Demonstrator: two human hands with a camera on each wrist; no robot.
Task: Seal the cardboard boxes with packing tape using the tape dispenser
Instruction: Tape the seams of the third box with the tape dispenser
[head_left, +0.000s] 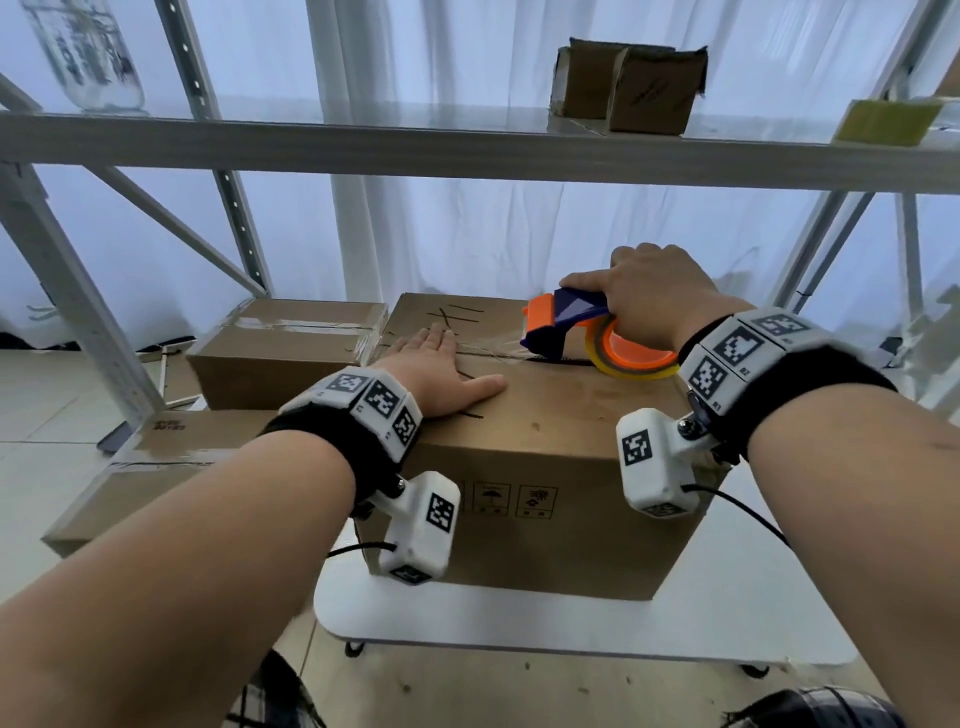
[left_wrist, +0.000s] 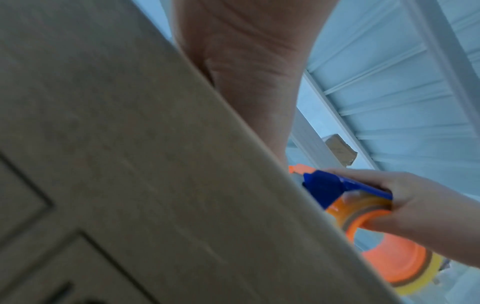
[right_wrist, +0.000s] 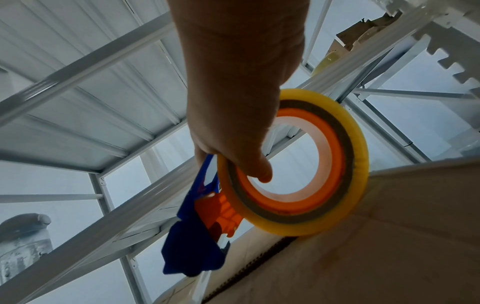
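A brown cardboard box (head_left: 545, 441) stands on a white table (head_left: 571, 623), its top flaps closed along a centre seam. My left hand (head_left: 441, 369) lies flat, fingers straight, on the left part of the top by the seam. My right hand (head_left: 649, 301) grips a blue and orange tape dispenser (head_left: 566, 327) with a yellowish tape roll (head_left: 634, 358), set on the seam at the box's right end. In the right wrist view the thumb hooks into the roll (right_wrist: 296, 160) above the seam. The left wrist view shows the box side (left_wrist: 130, 164) and the dispenser (left_wrist: 337, 193).
Another taped box (head_left: 280, 343) sits behind on the left, and a flatter one (head_left: 156, 467) lies low at the left. A metal shelf (head_left: 467, 145) crosses overhead with small boxes (head_left: 628, 83), a tape roll (head_left: 883, 122) and a clear jar (head_left: 88, 52).
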